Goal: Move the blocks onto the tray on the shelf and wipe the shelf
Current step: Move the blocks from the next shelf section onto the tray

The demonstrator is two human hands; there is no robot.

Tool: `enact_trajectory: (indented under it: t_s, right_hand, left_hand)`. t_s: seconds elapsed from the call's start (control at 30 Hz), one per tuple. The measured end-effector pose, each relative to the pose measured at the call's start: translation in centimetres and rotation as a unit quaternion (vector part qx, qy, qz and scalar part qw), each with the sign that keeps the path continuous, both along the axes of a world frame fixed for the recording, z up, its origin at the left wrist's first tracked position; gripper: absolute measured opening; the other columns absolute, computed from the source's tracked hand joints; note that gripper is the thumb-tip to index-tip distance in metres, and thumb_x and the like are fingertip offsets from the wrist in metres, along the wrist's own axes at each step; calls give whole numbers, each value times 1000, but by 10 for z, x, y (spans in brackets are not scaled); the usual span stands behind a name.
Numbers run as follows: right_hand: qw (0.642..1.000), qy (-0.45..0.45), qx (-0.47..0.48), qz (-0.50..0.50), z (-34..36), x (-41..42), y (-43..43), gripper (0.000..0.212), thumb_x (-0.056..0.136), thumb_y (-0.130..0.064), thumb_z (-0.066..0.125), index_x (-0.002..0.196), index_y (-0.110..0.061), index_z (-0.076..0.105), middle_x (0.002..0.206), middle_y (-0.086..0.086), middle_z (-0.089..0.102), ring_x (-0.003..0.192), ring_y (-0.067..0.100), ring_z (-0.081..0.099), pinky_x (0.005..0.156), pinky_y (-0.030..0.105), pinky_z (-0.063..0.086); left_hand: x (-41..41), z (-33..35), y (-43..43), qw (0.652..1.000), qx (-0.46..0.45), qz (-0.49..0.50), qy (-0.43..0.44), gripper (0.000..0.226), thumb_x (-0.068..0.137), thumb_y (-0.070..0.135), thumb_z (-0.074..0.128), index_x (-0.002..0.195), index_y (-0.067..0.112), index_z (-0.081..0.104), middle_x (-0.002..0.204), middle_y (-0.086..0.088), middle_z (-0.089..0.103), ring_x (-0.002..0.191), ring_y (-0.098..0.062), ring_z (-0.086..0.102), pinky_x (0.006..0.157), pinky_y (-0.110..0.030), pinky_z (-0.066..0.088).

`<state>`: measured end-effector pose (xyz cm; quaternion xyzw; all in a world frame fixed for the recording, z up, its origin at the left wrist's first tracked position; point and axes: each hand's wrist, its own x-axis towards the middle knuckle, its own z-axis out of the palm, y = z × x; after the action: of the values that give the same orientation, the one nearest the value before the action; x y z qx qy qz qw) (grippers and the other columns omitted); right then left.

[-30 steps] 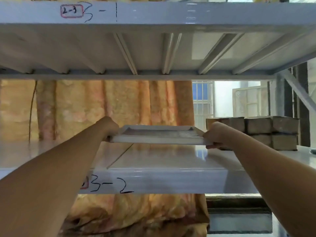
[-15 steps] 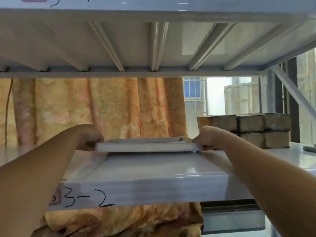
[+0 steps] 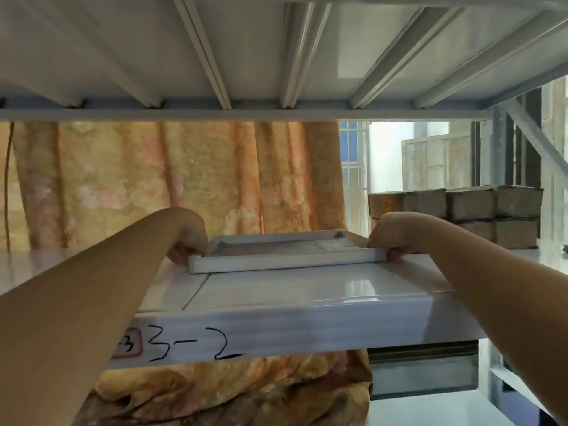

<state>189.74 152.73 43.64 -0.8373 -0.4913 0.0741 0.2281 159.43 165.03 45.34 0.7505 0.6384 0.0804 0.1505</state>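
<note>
An orange floral curtain (image 3: 184, 179) hangs as the backdrop, its folds bunched lower down. Right of the curtain, a barred window (image 3: 353, 167) lets in bright daylight, with a pale ornamental panel (image 3: 436, 161) further right. Above the curtain runs the ribbed underside of a grey metal rack level (image 3: 276, 50). A diagonal steel brace (image 3: 534, 139) stands far right of it.

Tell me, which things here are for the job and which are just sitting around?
For the job:
- tray, held at its ends by the left hand and right hand
- blocks, stacked at the right
- shelf

Just there:
- orange curtain
- window
</note>
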Motion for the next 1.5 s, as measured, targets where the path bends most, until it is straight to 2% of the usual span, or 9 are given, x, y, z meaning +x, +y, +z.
enact_trajectory:
  t_s: [0.1,0.23,0.37,0.63,0.97,1.1,1.27,1.37,1.5]
  right_hand:
    - [994,-68,91,-7,0,-1,3,15,87,-22,61,86,-8,57,76,7,57,62,19,52,54,27,44]
    - [949,-172,251,-81,2,-7,4,20,82,-15,49,64,-8,54,62,5,56,58,23,54,52,23,39]
    - [914,-242,309,-103,10,-4,-6,23,88,-21,48,91,-11,69,87,8,70,80,27,65,72,35,56]
    - [895,-200,380,-120,29,66,-39,37,92,-17,46,126,-22,60,124,9,61,120,26,51,94,35,45]
    - [949,-144,281,-15,43,156,-55,29,95,-15,47,113,-13,70,124,3,66,113,23,60,93,28,41]
    - [953,-162,251,43,45,168,-47,32,96,-24,47,107,-8,72,112,6,71,100,23,64,87,31,47]
    - [961,-190,188,72,44,180,-34,34,95,-31,43,99,-13,70,94,6,70,88,22,62,81,35,50]
    - [961,-209,161,82,48,180,-35,27,96,-31,43,81,-17,59,83,1,59,83,20,55,73,30,42]
    - [961,-235,113,95,54,176,-35,28,97,-29,39,102,-11,60,101,5,54,94,21,50,78,30,37]
  left_hand:
    - [7,4,1,986,151,-21,65,12,86,13,59,89,1,56,88,-8,52,75,-21,53,55,-24,43]
    - [31,14,5,949,290,-113,-41,12,84,17,54,90,8,58,91,-6,53,82,-22,52,70,-29,43]
    - [70,19,-13,903,363,-212,-86,39,89,18,48,126,10,55,118,-9,58,108,-25,55,89,-36,46]
    - [163,32,-62,848,452,-275,-27,32,90,18,48,121,16,57,123,-3,58,110,-23,54,75,-30,42]
    - [313,50,-94,901,311,-266,-141,37,95,34,43,66,11,44,103,-21,65,99,-32,62,82,-33,48]
    - [344,49,-109,953,225,-203,-18,79,82,74,33,123,11,57,126,-10,59,109,-27,58,98,-38,43]
    - [351,56,-119,976,83,-201,14,91,85,74,18,129,3,54,93,-10,59,85,-22,58,81,-30,38]
    - [352,57,-118,982,54,-176,-35,66,91,64,31,108,6,59,83,-7,56,86,-23,59,67,-28,42]
    - [351,61,-116,986,48,-146,-68,37,91,47,43,76,15,55,75,-7,56,67,-18,54,69,-29,44]
